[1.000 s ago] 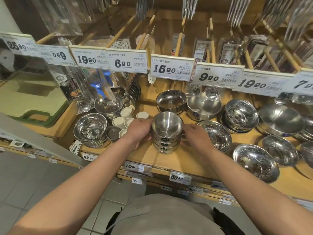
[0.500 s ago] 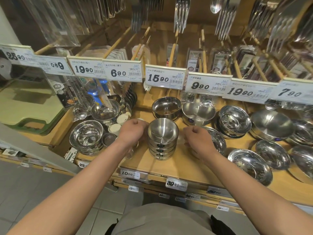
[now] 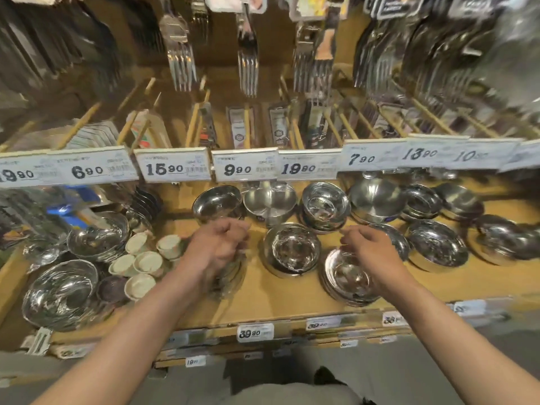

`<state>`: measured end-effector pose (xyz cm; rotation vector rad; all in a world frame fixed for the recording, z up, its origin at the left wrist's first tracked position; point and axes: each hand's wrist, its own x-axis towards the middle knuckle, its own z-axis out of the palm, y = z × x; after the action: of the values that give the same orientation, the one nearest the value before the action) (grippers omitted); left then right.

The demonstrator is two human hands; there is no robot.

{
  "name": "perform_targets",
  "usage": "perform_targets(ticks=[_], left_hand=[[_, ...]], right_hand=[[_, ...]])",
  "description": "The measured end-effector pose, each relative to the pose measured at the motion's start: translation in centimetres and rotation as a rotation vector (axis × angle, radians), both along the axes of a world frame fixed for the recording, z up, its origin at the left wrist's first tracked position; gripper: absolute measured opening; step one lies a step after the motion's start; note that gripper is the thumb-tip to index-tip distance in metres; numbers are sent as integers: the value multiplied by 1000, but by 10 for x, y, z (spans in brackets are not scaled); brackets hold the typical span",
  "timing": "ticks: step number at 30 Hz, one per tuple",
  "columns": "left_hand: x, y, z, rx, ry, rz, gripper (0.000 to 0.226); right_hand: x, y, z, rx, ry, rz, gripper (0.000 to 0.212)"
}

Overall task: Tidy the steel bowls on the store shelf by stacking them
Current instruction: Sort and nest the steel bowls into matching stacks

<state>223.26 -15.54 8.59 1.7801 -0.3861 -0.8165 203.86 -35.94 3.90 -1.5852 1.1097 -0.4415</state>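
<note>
A stack of small steel bowls (image 3: 290, 250) stands on the wooden shelf (image 3: 280, 296) between my two hands, touched by neither. My left hand (image 3: 217, 247) hovers to its left, fingers curled in with nothing visible in them; a blurred shiny patch lies below it. My right hand (image 3: 369, 254) hovers to the right of the stack, fingers loosely curled, over the far edge of another low pile of shallow steel bowls (image 3: 346, 277). Behind sit a single bowl (image 3: 217, 203), a deeper bowl (image 3: 270, 203) and a nested stack (image 3: 325, 206).
More steel bowls (image 3: 436, 245) spread along the shelf to the right, larger ones (image 3: 60, 292) to the left beside small white cups (image 3: 140, 263). Price tags (image 3: 172, 169) hang across above the bowls. Forks (image 3: 247, 68) dangle from hooks overhead.
Both hands have let go of the bowl stack and spread apart from it. My view has swung up and to the right, showing more bowls on the right.
</note>
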Motion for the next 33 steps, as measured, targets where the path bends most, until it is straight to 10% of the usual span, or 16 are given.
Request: perform_targets(ticks=[6, 21, 33], left_hand=[[-47, -35, -29, 79, 82, -249, 36], [-149, -125, -101, 340, 142, 60, 8], [-183, -155, -132, 357, 124, 254, 30]], right_hand=[[-63, -19, -24, 69, 43, -16, 44], [-170, -109, -70, 136, 129, 18, 29], [-186, -165, -89, 219, 192, 156, 29]])
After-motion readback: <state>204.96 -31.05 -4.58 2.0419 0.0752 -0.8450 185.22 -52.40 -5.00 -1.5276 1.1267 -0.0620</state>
